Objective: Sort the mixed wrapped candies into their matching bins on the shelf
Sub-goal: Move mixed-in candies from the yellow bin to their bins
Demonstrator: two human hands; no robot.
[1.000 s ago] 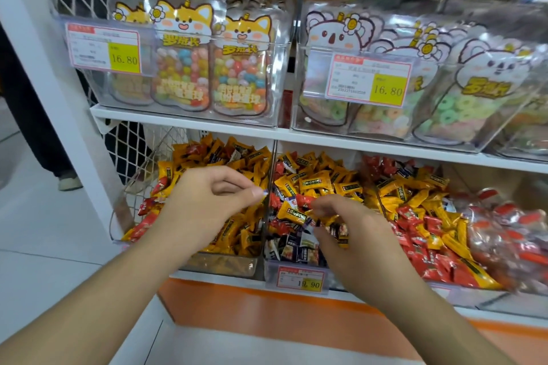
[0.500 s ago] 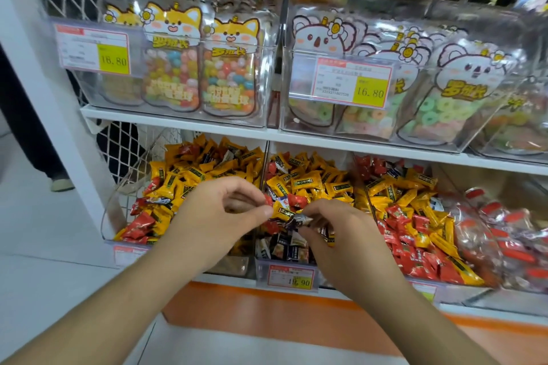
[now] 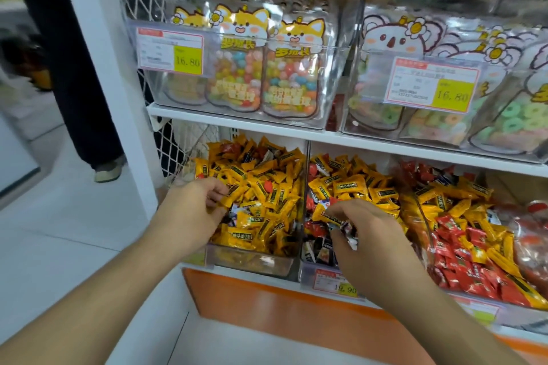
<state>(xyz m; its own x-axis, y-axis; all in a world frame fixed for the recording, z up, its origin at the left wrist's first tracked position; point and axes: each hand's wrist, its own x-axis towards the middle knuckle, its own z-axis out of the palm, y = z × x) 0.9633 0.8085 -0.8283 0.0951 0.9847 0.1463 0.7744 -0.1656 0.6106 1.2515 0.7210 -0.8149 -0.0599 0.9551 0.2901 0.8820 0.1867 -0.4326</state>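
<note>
Three clear bins of wrapped candies stand on the lower shelf. The left bin (image 3: 252,265) holds mostly yellow candies (image 3: 267,187). My left hand (image 3: 189,213) reaches into it, and its fingertips pinch a yellow candy (image 3: 227,201). The middle bin (image 3: 323,275) holds yellow, red and dark candies mixed together. My right hand (image 3: 373,243) hovers over its front and grips a small bunch of dark-wrapped candies (image 3: 348,232). The right bin (image 3: 421,216) holds red and yellow candies (image 3: 468,234).
The shelf above carries clear bins of bagged colourful sweets (image 3: 255,80) and ring gummies (image 3: 444,115) with price tags. A white post (image 3: 118,98) and netting border the left side. A person's leg and shoe (image 3: 106,170) stand on the floor behind it.
My left hand has moved left from the middle bin into the left bin. My right hand stays over the middle bin, still gripping dark candies. The view has shifted closer.
</note>
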